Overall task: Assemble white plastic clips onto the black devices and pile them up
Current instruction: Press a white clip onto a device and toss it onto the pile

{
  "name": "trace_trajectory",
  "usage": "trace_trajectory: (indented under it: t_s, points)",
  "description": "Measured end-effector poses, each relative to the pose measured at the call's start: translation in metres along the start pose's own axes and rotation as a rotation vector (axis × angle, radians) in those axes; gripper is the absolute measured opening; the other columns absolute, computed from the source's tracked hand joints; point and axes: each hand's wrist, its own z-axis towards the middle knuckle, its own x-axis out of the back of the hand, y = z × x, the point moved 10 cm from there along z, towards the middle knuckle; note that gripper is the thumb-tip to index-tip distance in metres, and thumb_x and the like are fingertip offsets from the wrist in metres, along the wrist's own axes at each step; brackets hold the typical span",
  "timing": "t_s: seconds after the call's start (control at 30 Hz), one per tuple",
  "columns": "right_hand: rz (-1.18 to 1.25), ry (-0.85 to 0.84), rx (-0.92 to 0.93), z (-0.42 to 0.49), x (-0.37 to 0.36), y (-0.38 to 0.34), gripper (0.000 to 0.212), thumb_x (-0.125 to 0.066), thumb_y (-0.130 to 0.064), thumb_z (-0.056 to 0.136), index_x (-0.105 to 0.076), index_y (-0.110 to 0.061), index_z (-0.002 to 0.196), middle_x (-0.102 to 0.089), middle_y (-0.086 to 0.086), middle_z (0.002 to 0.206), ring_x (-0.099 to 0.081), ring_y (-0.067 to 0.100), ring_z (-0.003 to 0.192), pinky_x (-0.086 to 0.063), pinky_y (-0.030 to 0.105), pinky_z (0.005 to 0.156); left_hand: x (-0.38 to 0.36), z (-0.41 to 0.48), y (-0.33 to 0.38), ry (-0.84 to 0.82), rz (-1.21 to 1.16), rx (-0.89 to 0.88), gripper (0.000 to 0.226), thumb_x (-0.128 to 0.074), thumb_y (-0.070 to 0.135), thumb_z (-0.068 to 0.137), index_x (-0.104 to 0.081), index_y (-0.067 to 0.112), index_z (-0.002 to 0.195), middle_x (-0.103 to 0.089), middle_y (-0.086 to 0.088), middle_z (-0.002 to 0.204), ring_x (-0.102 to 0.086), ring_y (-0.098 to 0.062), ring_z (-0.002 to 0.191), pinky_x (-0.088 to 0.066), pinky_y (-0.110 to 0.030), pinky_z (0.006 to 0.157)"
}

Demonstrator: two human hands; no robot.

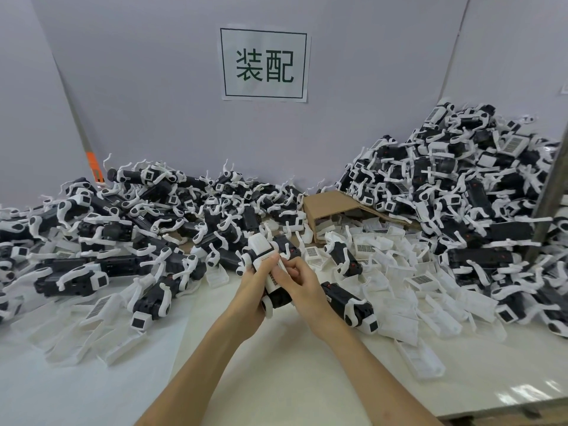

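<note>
**White table, one clip going on**

White table [276, 379] stood by a grey wall, with heaps of parts on it. Above its middle, the left hand [253, 289] held a black device [281, 299], fingers [270, 260] curled round it. The right hand [299, 281] pinched the white clip [261, 246] lying along its top. To do this well, I think both ends should line up first, then get pressed until they snap. The device looked dark and boxy; the clip looked long and white.

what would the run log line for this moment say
stage: fitting clip | left hand: grips black device | right hand: pinches white clip on it | tall pile: back right
</note>
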Motion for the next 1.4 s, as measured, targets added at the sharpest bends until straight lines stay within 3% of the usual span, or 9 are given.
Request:
trace_trajectory:
  t_s: [0.13, 0.3, 0.4, 0.5, 0.77, 0.87, 0.97, 1.17, 1.4]
  points:
    - [-0.037, 0.022, 0.025, 0.000, 0.004, -0.001, 0.025, -0.069, -0.031, 0.094, -0.057, -0.010, 0.094, -0.066, -0.001, 0.080, -0.063, 0.011, 0.077, -0.051, 0.028, 0.072, -0.001, 0.001, 0.000, -0.004, 0.005, 0.001, 0.072, -0.069, 0.049, 0.083, -0.055, -0.003, 0.131, -0.071, -0.022, 0.113, -0.071, -0.028, 0.107, -0.060, -0.033, 0.077]
    - [0.039, -0.075, -0.056, -0.001, -0.003, 0.005, 0.027, -0.063, -0.027, 0.098, -0.061, -0.007, 0.118, -0.070, -0.004, 0.092, -0.065, 0.007, 0.083, -0.047, 0.020, 0.068, 0.006, 0.002, -0.006, 0.065, -0.036, 0.025, 0.074, -0.077, 0.059, 0.078, -0.059, 0.008, 0.128, -0.074, -0.015, 0.106, -0.074, -0.030, 0.093, -0.057, -0.042, 0.077]
    - [0.032, -0.093, -0.101, -0.001, -0.006, 0.011, 0.024, -0.058, -0.022, 0.100, -0.060, -0.010, 0.122, -0.068, -0.004, 0.098, -0.059, 0.016, 0.090, -0.041, 0.037, 0.081, 0.013, 0.006, -0.009, 0.086, -0.049, 0.046, 0.074, -0.064, 0.071, 0.074, -0.067, 0.010, 0.115, -0.075, -0.012, 0.094, -0.073, -0.028, 0.080, -0.057, -0.043, 0.071]
    - [0.023, -0.089, -0.076, 0.000, -0.007, 0.008, 0.023, -0.059, -0.018, 0.100, -0.062, -0.015, 0.123, -0.071, -0.004, 0.100, -0.064, 0.012, 0.092, -0.045, 0.031, 0.080, 0.012, 0.007, -0.007, 0.049, -0.019, 0.034, 0.067, -0.060, 0.074, 0.075, -0.076, 0.010, 0.090, -0.074, -0.012, 0.088, -0.073, -0.028, 0.079, -0.059, -0.039, 0.067]
    - [-0.069, -0.113, -0.012, -0.003, -0.007, 0.002, 0.024, -0.056, -0.018, 0.102, -0.060, -0.012, 0.125, -0.068, -0.012, 0.089, -0.059, 0.002, 0.077, -0.041, 0.017, 0.061, 0.013, 0.005, 0.000, -0.006, 0.012, -0.003, 0.049, -0.086, 0.029, 0.073, -0.066, -0.003, 0.105, -0.069, -0.024, 0.097, -0.064, -0.041, 0.083, -0.054, -0.045, 0.071]
    - [-0.080, -0.129, -0.032, -0.005, -0.006, 0.001, 0.031, -0.056, -0.018, 0.102, -0.058, -0.011, 0.132, -0.070, -0.009, 0.099, -0.062, 0.007, 0.090, -0.045, 0.023, 0.073, 0.014, 0.006, -0.005, 0.011, -0.001, 0.035, 0.062, -0.090, 0.025, 0.065, -0.061, 0.003, 0.116, -0.070, -0.023, 0.098, -0.066, -0.040, 0.084, -0.044, -0.045, 0.076]
    - [-0.074, -0.123, -0.047, -0.005, -0.006, 0.003, 0.030, -0.056, -0.018, 0.102, -0.057, -0.009, 0.131, -0.068, 0.006, 0.111, -0.059, 0.021, 0.101, -0.042, 0.040, 0.085, 0.017, 0.009, -0.008, 0.008, -0.038, 0.053, 0.043, -0.087, 0.015, 0.070, -0.067, 0.006, 0.107, -0.070, -0.025, 0.099, -0.070, -0.039, 0.087, -0.056, -0.047, 0.071]
    - [-0.046, -0.104, -0.094, -0.003, -0.006, 0.011, 0.027, -0.051, -0.017, 0.104, -0.059, -0.007, 0.127, -0.063, 0.008, 0.108, -0.057, 0.023, 0.100, -0.044, 0.041, 0.085, 0.016, 0.005, -0.010, 0.038, -0.077, 0.096, 0.043, -0.080, 0.019, 0.080, -0.056, 0.006, 0.113, -0.064, -0.021, 0.089, -0.062, -0.036, 0.072, -0.054, -0.039, 0.058]
    - [-0.013, -0.146, -0.116, -0.001, -0.008, 0.017, 0.029, -0.051, -0.013, 0.104, -0.058, -0.011, 0.132, -0.064, 0.020, 0.125, -0.062, 0.032, 0.117, -0.042, 0.052, 0.107, 0.021, 0.005, -0.015, 0.078, -0.115, 0.138, 0.028, -0.074, 0.007, 0.085, -0.063, 0.007, 0.110, -0.069, -0.017, 0.093, -0.068, -0.030, 0.077, -0.057, -0.040, 0.061]
